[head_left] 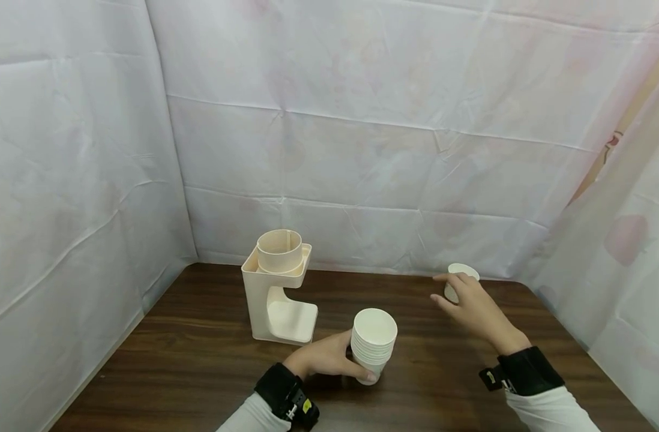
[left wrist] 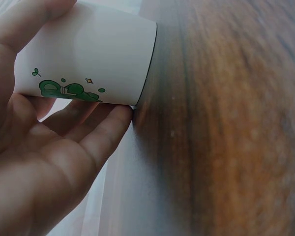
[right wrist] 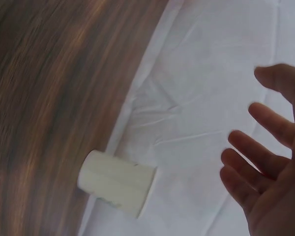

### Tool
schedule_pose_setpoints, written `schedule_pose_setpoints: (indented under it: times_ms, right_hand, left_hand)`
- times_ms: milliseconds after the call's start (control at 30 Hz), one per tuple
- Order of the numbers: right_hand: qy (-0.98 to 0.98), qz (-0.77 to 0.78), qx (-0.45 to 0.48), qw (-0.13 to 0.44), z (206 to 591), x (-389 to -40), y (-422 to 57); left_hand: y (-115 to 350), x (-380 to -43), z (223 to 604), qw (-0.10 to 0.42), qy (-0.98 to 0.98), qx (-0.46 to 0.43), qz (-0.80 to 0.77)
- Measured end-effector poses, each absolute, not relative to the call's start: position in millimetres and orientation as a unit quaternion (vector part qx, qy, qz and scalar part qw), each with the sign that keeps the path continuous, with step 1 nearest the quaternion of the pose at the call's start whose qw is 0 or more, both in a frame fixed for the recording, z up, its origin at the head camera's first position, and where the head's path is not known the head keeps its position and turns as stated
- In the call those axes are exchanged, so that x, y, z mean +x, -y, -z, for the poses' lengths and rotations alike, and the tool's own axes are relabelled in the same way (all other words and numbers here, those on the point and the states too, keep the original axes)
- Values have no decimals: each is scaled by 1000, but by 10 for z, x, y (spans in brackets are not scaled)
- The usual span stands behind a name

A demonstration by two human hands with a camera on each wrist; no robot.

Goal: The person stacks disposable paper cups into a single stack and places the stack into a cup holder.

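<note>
My left hand grips a stack of white paper cups low down, thumb on the near side and fingers round the far side. The stack stands mouth up at the middle front of the table. In the left wrist view, the outermost cup shows a green printed pattern, its base right at the wood. My right hand is raised at the back right, fingers spread and slightly bent, holding nothing. Beyond it a single white paper cup stands mouth up; the hand partly covers it in the head view and is apart from it in the right wrist view.
A cream cup-holder stand with a round tube in its top and a flat foot sits left of the stack. The dark wooden table ends at a white cloth behind; more cloth hangs on both sides.
</note>
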State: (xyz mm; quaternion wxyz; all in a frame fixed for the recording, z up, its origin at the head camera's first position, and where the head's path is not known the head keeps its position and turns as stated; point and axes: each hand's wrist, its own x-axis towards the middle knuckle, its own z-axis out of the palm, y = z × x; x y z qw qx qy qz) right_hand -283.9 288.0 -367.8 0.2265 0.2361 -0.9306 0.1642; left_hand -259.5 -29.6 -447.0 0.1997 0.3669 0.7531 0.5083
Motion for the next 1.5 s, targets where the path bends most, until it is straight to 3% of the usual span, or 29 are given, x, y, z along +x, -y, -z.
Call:
schedule_pose_setpoints:
  times_ms: [567, 1033, 1500]
  right_hand:
    - [945, -134, 148, 258, 3831, -3226, -3176]
    - [969, -129, 88, 192, 3870, -3502, -3303]
    - [978, -113, 46, 169, 3948, -3718, -3399]
  left_hand:
    - [306, -2606, 4482, 197, -760, 361, -503]
    - [286, -2600, 4473, 194, -763, 360, -501]
    - [283, -2603, 4496, 195, -760, 361, -504]
